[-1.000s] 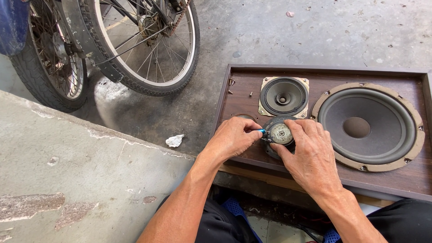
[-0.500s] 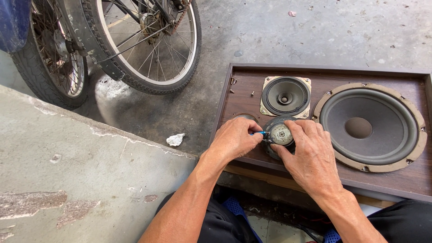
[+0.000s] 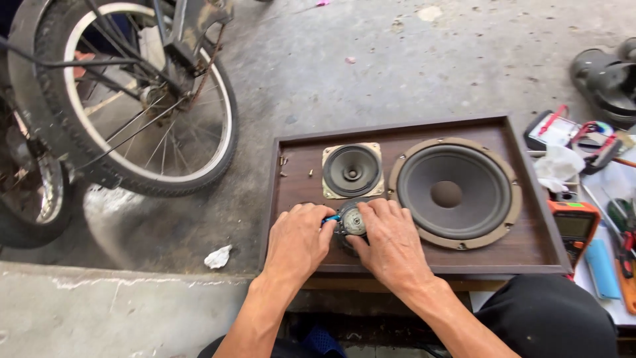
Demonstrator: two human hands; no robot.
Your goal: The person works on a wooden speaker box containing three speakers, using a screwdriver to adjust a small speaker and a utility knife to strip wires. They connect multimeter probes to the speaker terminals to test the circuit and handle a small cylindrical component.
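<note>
- Concrete floor (image 3: 397,66) fills most of the view, with a raised slab at the lower left.
- A bicycle wheel (image 3: 132,99) stands at the upper left.
- The speaker cabinet (image 3: 530,255) lies face up on the floor, brown, in front of the person.
- The woofer (image 3: 454,193) sits in the cabinet's right half; the midrange (image 3: 352,170) sits left of it in a square frame.
- Right hand (image 3: 392,244) curls around the tweeter (image 3: 352,221), fingers over its right edge.
- Left hand (image 3: 297,242) is closed on a blue-handled tool (image 3: 329,219), its tip at the tweeter's left side.
- The tweeter lies at the cabinet's near edge, just below the midrange, between both hands.
- An orange meter (image 3: 574,229) rests just right of the cabinet among small tools.
- A crumpled paper scrap (image 3: 218,256) lies on the floor left of the cabinet.
</note>
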